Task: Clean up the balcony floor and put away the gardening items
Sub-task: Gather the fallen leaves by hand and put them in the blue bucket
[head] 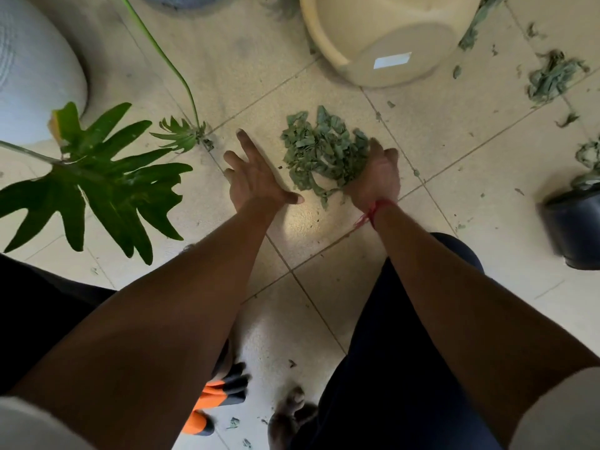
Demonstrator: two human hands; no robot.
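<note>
- The pile of cut leaves (pixel 321 151) lies in the middle of the floor (pixel 308 228), on a pale tile.
- The right hand (pixel 378 177) touches the right side of the pile. Leaves hide its fingers, so I cannot tell if it is grabbing some or only pushing.
- The left hand (pixel 256 177) is just beside the pile on the left, not touching it. Its fingers are straight and spread, and it holds nothing.
- I think the step in hand is scooping the leaves together between both hands.
- Next, the left hand should slide in to the pile, so both hands can squeeze it and lift it without dropping bits.
- The cream bucket (pixel 389 37) lies tipped over near the far edge of the floor, just behind the pile. The leaves may go in there.
- More leaf clumps (pixel 548 76) lie toward the far right corner, so much cleaning is left.
- The orange gloves (pixel 220 397) lie at the near edge.
</note>
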